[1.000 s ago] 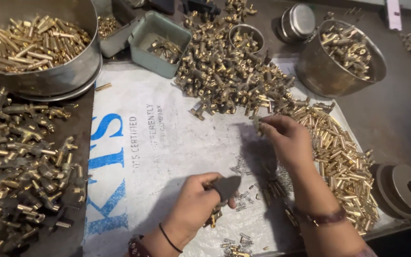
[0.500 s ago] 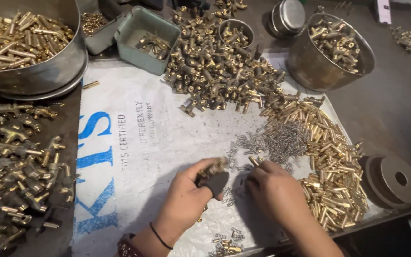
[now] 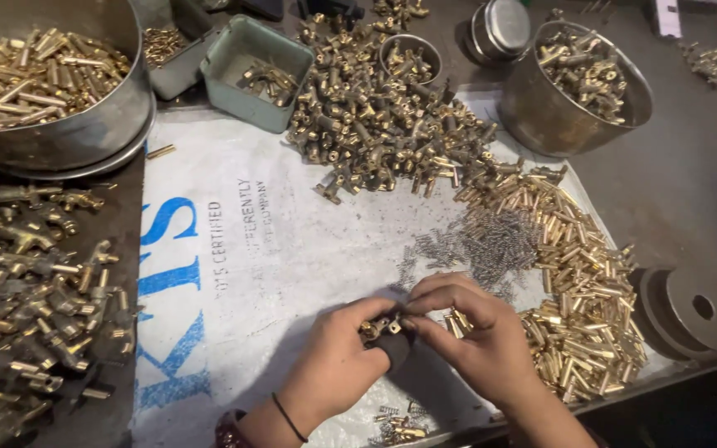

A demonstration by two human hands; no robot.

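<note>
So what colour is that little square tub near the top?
Pale green tub, seen in the head view.

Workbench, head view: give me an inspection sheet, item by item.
Surface: white printed sack spread over a dark bench.
Job's things: small brass fitting pinched between left hand and right hand.
Clutter: brass fittings heap, brass tubes pile, small springs, steel bowl, green tray, steel pot, dark discs.
Hands: both closed on the fitting.
Cables: nothing seen.
Surroundings: nothing seen.
</note>
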